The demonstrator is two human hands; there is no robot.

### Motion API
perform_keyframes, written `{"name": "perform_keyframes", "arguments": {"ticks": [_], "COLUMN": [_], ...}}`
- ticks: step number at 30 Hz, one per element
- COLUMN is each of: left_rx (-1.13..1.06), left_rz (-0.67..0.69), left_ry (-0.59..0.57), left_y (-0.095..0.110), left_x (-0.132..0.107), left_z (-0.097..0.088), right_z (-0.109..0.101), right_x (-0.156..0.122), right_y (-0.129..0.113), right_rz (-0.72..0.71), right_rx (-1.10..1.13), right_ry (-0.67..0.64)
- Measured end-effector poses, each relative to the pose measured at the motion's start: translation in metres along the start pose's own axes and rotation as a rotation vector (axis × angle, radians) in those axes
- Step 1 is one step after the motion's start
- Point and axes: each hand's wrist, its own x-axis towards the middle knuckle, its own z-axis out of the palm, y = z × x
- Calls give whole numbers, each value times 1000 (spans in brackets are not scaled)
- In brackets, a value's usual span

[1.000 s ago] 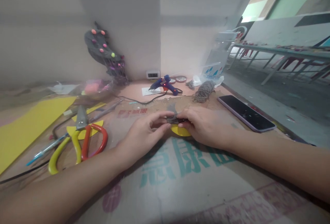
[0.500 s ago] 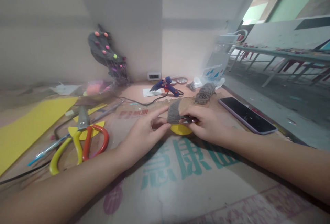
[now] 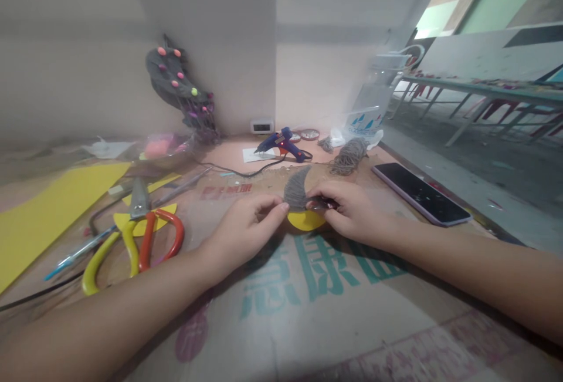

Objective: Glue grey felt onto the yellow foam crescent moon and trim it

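Note:
A yellow card crescent [image 3: 307, 222] lies on the cardboard in front of me, its upper part wrapped in grey yarn [image 3: 296, 190]. My left hand [image 3: 246, 223] pinches the left edge of the piece between thumb and fingertips, where the yarn meets the bare yellow. On the other side, my right hand [image 3: 345, 209] is closed with its fingertips at the right edge of the wrapping. Something dark and partly shiny shows between those fingers, too hidden to name.
Scissors [image 3: 139, 203] with yellow and red handles lie left, near a yellow sheet [image 3: 61, 212] and a pen [image 3: 79, 253]. A blue glue gun [image 3: 281, 142], grey yarn skein [image 3: 349, 157] and plastic bottle [image 3: 373, 94] stand behind. A phone [image 3: 420, 194] lies right; a pompom-dotted grey figure [image 3: 176, 83] leans at the wall.
My left fingers have drawn together at the crescent's left edge and shifted slightly down. The right hand stays at the right edge almost unmoved. The whole view has shifted slightly.

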Motion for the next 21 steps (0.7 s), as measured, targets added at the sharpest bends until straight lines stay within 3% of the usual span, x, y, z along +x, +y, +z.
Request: {"name": "perform_keyframes", "arguments": {"ticks": [5,9,21], "left_rx": [-67,-1,-5], "left_rz": [-24,-16,-69], "left_ry": [12,-5,-30], "left_y": [-2,-2,-2], "left_x": [0,0,1], "left_z": [0,0,1], "right_z": [-3,-3,-2], "right_x": [1,2,0], "right_y": [-3,-4,-2], "right_rz": [11,20,-64], "right_rx": [11,4,-62], "right_ry": [-35,-57,-18]}}
